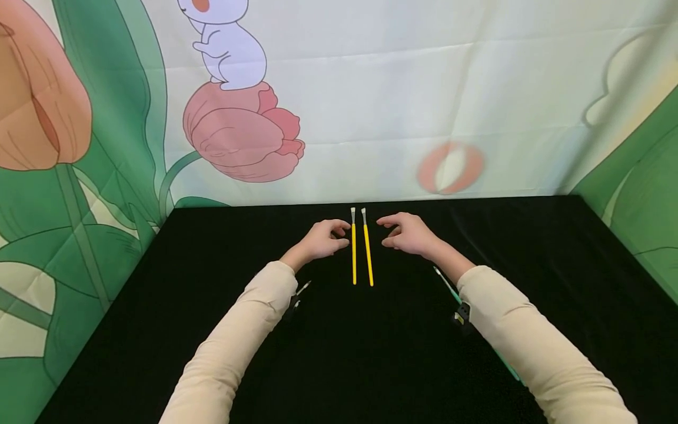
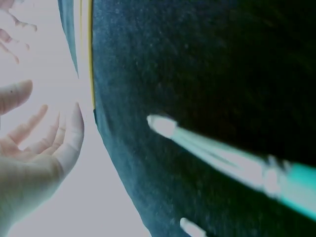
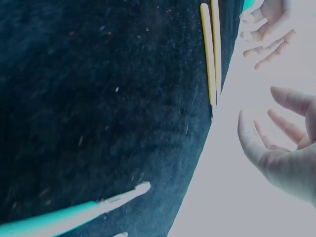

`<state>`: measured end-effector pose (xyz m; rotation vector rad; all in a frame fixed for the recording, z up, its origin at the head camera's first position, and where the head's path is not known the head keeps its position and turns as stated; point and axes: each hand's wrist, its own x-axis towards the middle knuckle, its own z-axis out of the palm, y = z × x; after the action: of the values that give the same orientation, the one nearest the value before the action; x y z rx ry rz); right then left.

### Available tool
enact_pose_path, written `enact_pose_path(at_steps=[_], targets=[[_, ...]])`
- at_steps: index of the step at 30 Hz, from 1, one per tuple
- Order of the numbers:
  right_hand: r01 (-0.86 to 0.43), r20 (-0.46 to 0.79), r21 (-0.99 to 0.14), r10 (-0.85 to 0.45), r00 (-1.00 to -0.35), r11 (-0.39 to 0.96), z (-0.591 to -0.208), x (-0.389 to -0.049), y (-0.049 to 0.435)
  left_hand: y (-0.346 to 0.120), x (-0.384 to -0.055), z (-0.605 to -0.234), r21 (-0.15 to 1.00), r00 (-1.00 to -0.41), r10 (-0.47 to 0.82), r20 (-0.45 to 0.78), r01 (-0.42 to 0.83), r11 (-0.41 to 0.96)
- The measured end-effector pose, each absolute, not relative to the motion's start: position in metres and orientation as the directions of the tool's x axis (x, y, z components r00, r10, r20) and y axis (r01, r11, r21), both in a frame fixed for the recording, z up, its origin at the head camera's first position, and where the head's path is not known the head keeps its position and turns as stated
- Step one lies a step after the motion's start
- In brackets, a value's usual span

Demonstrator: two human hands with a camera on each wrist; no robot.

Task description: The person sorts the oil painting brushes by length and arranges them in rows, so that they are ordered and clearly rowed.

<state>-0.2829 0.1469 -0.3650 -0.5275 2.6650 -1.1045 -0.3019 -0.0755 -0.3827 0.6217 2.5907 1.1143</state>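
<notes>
Two yellow-handled paintbrushes lie side by side on the black cloth, the left brush [image 1: 354,253] nearly straight and the right brush [image 1: 368,253] slightly slanted, pale bristles toward the backdrop. My left hand [image 1: 321,239] is just left of them, fingers loosely bent and holding nothing. On their other side my right hand [image 1: 412,235] hovers, relaxed and apart from the brushes. Below the right forearm lies a turquoise-handled brush [image 1: 452,291], partly covered by the sleeve. The left wrist view shows another turquoise brush [image 2: 217,153], mostly hidden by the left sleeve in the head view.
Black cloth [image 1: 371,353] covers the table. A printed fabric backdrop [image 1: 371,118] rises along its far edge, and green fabric [image 1: 646,200] stands at the right. A second pale brush tip [image 2: 191,228] shows low in the left wrist view.
</notes>
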Motion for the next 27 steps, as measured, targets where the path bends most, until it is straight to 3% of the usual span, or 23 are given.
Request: enact_pose_path(at_steps=[11, 27], targets=[[-0.309, -0.007, -0.685, -0.430, -0.903, 0.660, -0.358, -0.259, 0.168, -0.094, -0.283, -0.369, 0.636, -0.837, 0.546, 0.003, 0.423, 0.645], [-0.405, 0.062, -0.620, -0.473, -0.879, 0.672, -0.350, -0.232, 0.190, -0.112, -0.260, -0.360, 0.627, -0.794, 0.603, 0.073, 0.507, 0.592]])
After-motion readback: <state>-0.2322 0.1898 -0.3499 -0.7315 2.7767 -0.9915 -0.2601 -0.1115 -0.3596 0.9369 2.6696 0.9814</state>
